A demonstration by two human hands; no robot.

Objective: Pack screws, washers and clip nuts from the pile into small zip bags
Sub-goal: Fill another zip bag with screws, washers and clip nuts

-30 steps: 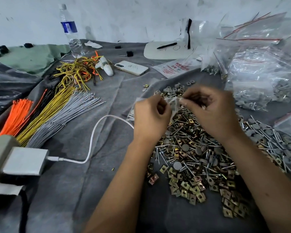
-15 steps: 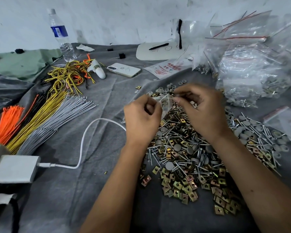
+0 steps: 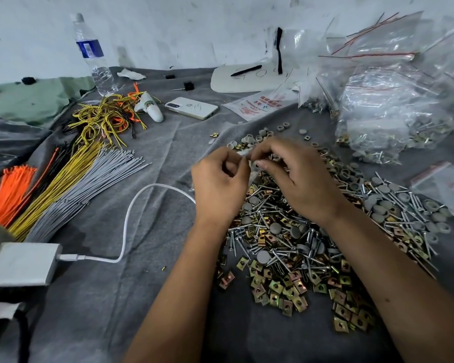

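Head view: left hand (image 3: 219, 187) and right hand (image 3: 296, 176) pinch a zip bag (image 3: 252, 171) above the pile (image 3: 286, 239), beside a cable (image 3: 131, 218).

A makeshift packing workbench: a grey cloth (image 3: 147, 297) is spread against a scuffed white wall (image 3: 168, 27). Under the hands lies a pile of screws (image 3: 281, 237). Left of them are bundled cable ties (image 3: 63, 179), and beyond to the right, filled plastic bags (image 3: 393, 106).
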